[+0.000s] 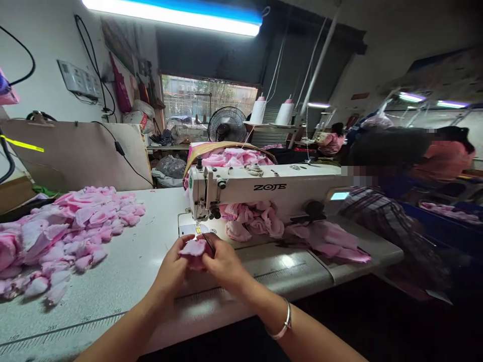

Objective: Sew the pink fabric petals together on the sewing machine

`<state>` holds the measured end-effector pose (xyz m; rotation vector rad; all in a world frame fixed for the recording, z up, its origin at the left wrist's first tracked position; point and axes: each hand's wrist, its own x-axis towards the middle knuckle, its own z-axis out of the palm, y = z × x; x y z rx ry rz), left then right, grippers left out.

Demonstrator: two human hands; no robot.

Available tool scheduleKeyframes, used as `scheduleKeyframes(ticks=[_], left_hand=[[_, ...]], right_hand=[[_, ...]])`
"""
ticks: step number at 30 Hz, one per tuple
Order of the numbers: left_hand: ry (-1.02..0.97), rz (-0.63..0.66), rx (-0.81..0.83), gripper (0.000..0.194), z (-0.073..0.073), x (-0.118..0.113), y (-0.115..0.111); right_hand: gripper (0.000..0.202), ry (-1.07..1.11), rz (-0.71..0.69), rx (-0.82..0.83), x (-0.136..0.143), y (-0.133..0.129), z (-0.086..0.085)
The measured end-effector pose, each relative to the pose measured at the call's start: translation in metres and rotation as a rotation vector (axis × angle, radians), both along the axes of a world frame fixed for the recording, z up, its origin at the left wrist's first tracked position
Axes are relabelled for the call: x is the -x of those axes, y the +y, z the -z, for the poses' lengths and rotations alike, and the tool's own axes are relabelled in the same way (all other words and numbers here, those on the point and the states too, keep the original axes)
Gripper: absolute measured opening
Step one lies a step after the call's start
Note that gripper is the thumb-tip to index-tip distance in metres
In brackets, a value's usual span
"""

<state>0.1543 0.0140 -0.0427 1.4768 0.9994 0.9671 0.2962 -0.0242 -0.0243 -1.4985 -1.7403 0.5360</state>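
Note:
In front of the needle of a white sewing machine [298, 188], my two hands hold one small piece of pink fabric [193, 248]. My left hand [174, 264] pinches its left side between thumb and fingers. On the right side, my right hand [222, 259] grips it too, with a thin dark tool [208, 243] sticking up along the fingers; its kind is hard to make out. The machine's lamp lights the needle plate [187, 230] just beyond my fingertips. More pink fabric pieces [256, 221] lie bunched under the machine arm.
A large heap of pink pieces [86, 216] covers the table's left side. Flat pink fabric [332, 241] lies at the right. Behind the machine stand a filled container [234, 157], thread cones [258, 110] and a fan [227, 125]. A person in a plaid sleeve [388, 216] is close at the right.

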Motion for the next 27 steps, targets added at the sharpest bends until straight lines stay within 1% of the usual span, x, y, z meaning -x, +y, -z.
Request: scheduleKeyframes(ticks=[2, 4, 6, 8, 10, 13, 15, 17, 19, 21, 24, 27], left_hand=[[0.080, 0.019, -0.059, 0.051, -0.003, 0.006, 0.002], [0.184, 0.034, -0.126, 0.055, -0.010, 0.013, 0.007], [0.303, 0.072, -0.179, 0.059, -0.017, 0.019, 0.014], [0.429, 0.126, -0.205, 0.056, -0.022, 0.022, 0.022], [0.553, 0.144, -0.214, 0.045, -0.023, 0.023, 0.029], [0.716, 0.070, -0.236, 0.029, -0.022, 0.025, 0.039], [0.795, 0.019, -0.253, 0.024, -0.021, 0.026, 0.042], [0.858, -0.001, -0.264, 0.024, -0.021, 0.026, 0.044], [0.918, -0.003, -0.265, 0.028, -0.023, 0.027, 0.044], [0.976, -0.003, -0.257, 0.034, -0.025, 0.027, 0.045], [1.031, 0.006, -0.237, 0.035, -0.028, 0.027, 0.048], [1.053, 0.031, -0.231, 0.026, -0.029, 0.027, 0.052]], right_hand=[[0.031, -0.075, -0.026, 0.019, -0.007, 0.007, -0.004], [0.028, -0.160, -0.109, 0.050, -0.013, 0.013, -0.010], [0.032, -0.252, -0.203, 0.098, -0.017, 0.019, -0.017], [0.041, -0.380, -0.241, 0.130, -0.017, 0.024, -0.023], [0.044, -0.496, -0.212, 0.115, -0.015, 0.027, -0.028], [0.032, -0.596, -0.127, -0.042, -0.009, 0.020, -0.028], [0.031, -0.630, -0.129, -0.143, -0.003, 0.011, -0.025], [0.036, -0.643, -0.229, -0.200, 0.001, 0.003, -0.019], [0.048, -0.682, -0.328, -0.228, 0.002, -0.001, -0.013], [0.054, -0.751, -0.355, -0.253, 0.000, 0.000, -0.009], [0.049, -0.837, -0.347, -0.367, -0.006, 0.003, -0.005], [0.040, -0.877, -0.441, -0.538, -0.004, 0.003, -0.001]])
